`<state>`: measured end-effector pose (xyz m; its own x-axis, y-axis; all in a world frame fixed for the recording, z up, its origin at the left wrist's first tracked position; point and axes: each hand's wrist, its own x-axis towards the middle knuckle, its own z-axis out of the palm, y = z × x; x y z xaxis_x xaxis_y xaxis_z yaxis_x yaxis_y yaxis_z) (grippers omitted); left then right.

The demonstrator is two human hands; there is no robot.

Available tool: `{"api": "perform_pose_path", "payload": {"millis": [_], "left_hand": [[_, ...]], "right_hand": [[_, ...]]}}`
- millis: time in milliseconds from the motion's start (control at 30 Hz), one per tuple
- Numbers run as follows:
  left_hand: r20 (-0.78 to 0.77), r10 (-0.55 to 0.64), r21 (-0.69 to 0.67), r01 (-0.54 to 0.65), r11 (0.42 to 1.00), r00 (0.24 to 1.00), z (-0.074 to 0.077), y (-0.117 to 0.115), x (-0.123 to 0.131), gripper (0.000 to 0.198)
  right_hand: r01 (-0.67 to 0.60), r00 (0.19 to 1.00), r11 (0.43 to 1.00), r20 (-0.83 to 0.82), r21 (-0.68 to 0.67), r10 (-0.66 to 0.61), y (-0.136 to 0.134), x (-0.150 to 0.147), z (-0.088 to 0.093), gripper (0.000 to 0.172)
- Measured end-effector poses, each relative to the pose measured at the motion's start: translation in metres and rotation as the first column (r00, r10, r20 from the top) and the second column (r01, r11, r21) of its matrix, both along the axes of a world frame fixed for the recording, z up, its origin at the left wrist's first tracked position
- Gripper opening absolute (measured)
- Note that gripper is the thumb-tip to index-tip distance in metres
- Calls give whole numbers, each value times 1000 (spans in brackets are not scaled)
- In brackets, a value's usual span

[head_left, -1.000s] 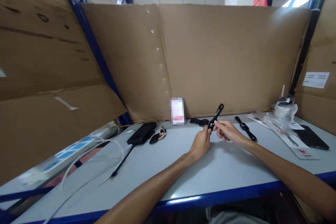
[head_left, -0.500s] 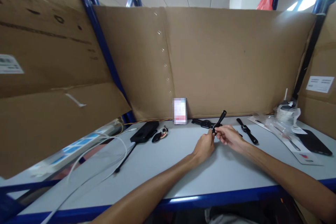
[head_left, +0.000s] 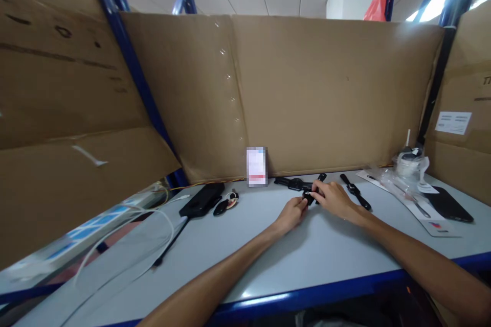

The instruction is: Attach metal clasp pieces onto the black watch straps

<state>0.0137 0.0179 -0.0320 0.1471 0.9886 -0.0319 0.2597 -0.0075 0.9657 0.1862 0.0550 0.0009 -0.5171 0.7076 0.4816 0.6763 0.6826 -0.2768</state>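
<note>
Near the back of the table, my left hand (head_left: 293,213) has its fingers closed on the near part of a black spokeshave (head_left: 308,197). One handle end of it sticks up past my fingers, tilted to the right. My right hand (head_left: 332,196) is pinched against its middle, where a small shiny bit shows at the fingertips; my fingers hide most of the body. Just behind lies a second black two-handled tool (head_left: 294,184), partly covered by the hands. To the right of my right hand, another black spokeshave (head_left: 355,192) lies slanted on the table.
A black phone (head_left: 448,204) and a clear-wrapped package (head_left: 416,204) lie at right, beside a bagged white container (head_left: 408,166). At left are a black power bank (head_left: 203,199), keys (head_left: 226,204), white cables and a power strip (head_left: 84,230). A lit phone (head_left: 256,166) leans on the cardboard wall.
The spokeshave has tipped lower and turned between my hands. My right hand has moved up over its middle. The whole view has shifted slightly.
</note>
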Motion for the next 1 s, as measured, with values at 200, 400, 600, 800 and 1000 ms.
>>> {"api": "perform_pose_path", "payload": {"millis": [200, 400, 600, 800, 1000], "left_hand": [[53, -31, -19, 32, 999, 998, 5, -2, 1, 35], [98, -43, -37, 46, 998, 994, 8, -2, 1, 35], [86, -91, -40, 95, 995, 992, 9, -1, 0, 32], [102, -84, -60, 90, 994, 991, 7, 1, -2, 33], [95, -81, -59, 87, 994, 992, 6, 1, -3, 35]], "right_hand": [[-187, 981, 982, -54, 16, 187, 2, 1, -6, 32], [-76, 996, 997, -54, 27, 77, 4, 3, -1, 31], [-183, 982, 982, -47, 38, 185, 5, 4, -3, 38], [-206, 976, 978, -60, 30, 208, 5, 5, -2, 39], [-96, 995, 995, -8, -17, 96, 3, 7, 1, 38]]}}
